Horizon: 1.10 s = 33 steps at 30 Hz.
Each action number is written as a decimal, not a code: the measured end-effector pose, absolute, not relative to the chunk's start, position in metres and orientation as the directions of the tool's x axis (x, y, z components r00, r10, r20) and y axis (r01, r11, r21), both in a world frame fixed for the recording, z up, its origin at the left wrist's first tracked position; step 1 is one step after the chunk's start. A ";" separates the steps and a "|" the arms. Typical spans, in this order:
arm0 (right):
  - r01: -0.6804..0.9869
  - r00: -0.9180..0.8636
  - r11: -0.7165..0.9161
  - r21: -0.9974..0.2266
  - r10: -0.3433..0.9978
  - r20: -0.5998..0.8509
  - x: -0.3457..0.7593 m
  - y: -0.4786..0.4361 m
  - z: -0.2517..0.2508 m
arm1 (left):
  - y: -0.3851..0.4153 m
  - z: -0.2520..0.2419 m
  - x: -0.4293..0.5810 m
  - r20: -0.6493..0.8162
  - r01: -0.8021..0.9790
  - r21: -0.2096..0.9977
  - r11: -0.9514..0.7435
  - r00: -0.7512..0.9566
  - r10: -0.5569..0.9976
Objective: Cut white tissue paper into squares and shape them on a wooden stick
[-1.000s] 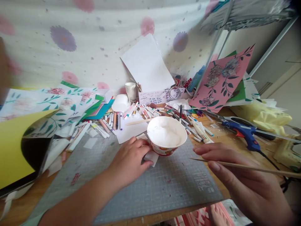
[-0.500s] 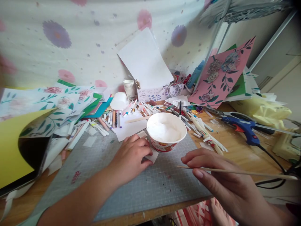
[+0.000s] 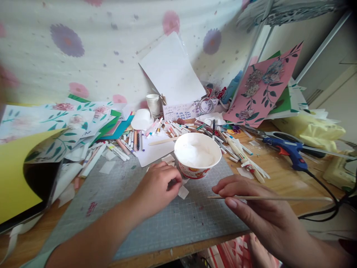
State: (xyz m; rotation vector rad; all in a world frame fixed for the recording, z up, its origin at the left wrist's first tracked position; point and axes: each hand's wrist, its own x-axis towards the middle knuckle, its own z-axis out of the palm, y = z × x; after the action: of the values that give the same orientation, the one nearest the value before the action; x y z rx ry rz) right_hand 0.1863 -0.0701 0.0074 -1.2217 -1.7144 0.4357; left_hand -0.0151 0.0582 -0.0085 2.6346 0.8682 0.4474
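My left hand [image 3: 159, 186] is over the grey cutting mat [image 3: 111, 219], its fingers curled in toward the thumb. Whatever lies between those fingertips is hidden. Small white paper pieces [image 3: 183, 192] lie beside and behind this hand. Just beyond it, to the right, stands a paper bowl [image 3: 196, 172] with a red printed side and a white, fluffy-looking filling. A thin wooden stick [image 3: 301, 198] is pinched between the thumb and fingers of my right hand [image 3: 259, 212]. Its pointed end faces left, in front of the bowl and apart from it.
Many markers [image 3: 138, 139] are scattered behind the mat. A blue glue gun [image 3: 290, 150] with its black cable and scissors [image 3: 287, 137] are at the right. Flower-decorated sheets [image 3: 75, 123] and a yellow folder [image 3: 19, 178] crowd the left. Stacked paper cups [image 3: 153, 105] stand at the back.
My left fingers have curled in and lifted slightly off the paper piece, which now shows on the mat. My right hand has shifted a little left, and the stick lies more level.
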 end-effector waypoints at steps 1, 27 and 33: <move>0.515 -0.036 0.426 -0.744 0.878 0.478 0.186 -0.070 0.007 | 0.056 -0.008 -0.015 0.190 0.511 0.432 -0.743 0.754 0.629; 0.192 -0.130 0.257 -0.947 0.963 0.235 0.153 -0.065 -0.011 | 0.042 -0.013 -0.013 0.043 0.182 0.962 -0.202 0.631 0.775; 0.304 -0.140 0.266 -0.915 0.962 0.234 0.155 -0.057 -0.013 | 0.043 -0.010 -0.016 0.198 0.298 0.844 -0.446 0.600 0.775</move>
State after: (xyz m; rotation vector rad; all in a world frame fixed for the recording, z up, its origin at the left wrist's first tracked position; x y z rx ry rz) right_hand 0.1555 -0.0570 -0.0132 -1.1897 -1.6319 0.9135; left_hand -0.0161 0.0434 -0.0095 2.0132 0.8494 0.7439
